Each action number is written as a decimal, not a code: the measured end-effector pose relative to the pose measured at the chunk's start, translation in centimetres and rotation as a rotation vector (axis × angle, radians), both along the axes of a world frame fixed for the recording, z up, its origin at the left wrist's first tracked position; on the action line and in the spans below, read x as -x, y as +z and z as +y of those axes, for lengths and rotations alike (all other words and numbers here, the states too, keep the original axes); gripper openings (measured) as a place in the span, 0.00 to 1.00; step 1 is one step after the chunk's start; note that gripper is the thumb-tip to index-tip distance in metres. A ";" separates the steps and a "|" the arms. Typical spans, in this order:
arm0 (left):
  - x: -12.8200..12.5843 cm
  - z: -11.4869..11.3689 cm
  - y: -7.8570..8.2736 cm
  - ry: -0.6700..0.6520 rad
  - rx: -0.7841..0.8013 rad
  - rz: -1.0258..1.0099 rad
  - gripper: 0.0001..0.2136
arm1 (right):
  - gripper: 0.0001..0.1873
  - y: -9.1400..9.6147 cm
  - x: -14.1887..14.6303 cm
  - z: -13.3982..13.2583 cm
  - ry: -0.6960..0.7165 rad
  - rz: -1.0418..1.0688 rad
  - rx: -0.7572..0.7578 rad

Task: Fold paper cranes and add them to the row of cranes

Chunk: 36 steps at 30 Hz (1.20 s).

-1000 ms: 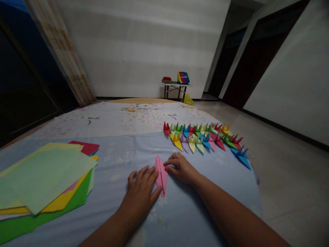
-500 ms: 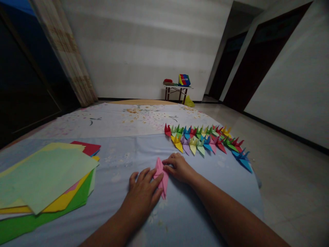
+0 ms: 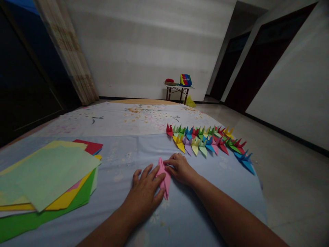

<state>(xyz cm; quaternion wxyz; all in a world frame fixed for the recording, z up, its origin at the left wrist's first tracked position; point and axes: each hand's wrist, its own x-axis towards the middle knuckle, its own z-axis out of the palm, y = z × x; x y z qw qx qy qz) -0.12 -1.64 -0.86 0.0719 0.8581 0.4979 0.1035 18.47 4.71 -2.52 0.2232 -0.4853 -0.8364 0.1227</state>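
Observation:
A folded pink origami paper (image 3: 167, 181), long and narrow with pointed ends, lies flat on the blue cloth in front of me. Across its left side rests my left hand (image 3: 145, 188), open with the fingers spread, its fingertips pressing on the paper. My right hand (image 3: 181, 168) has curled fingers and pinches the paper's upper right edge, near the top point. What exactly sits under those fingertips is partly hidden.
Several coloured sheets (image 3: 59, 171) lie stacked at the left. Rows of folded paper cranes (image 3: 203, 145) stand at the right, a blue crane (image 3: 245, 161) near the table's edge. Beyond the round table, a small stand (image 3: 180, 87) is by the wall.
The view has shifted slightly, so everything appears a little further right. Both hands keep nearly the same places on the pink paper.

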 end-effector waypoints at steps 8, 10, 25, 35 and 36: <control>0.0 0.1 -0.1 -0.016 -0.019 -0.011 0.19 | 0.14 -0.3 -0.1 0.1 0.008 0.002 -0.005; 0.0 0.1 -0.1 -0.017 -0.018 -0.012 0.19 | 0.14 -0.4 -0.1 0.2 0.002 0.004 -0.003; -0.4 -0.3 0.2 -0.007 -0.030 0.022 0.18 | 0.10 0.9 0.6 1.2 -0.051 -0.040 0.079; -0.3 -0.2 -0.1 -0.020 -0.030 0.003 0.18 | 0.08 1.2 2.2 3.3 -0.228 -0.053 0.221; -0.3 -0.2 0.0 -0.016 -0.018 0.006 0.19 | 0.08 1.2 2.2 3.3 -0.237 -0.049 0.229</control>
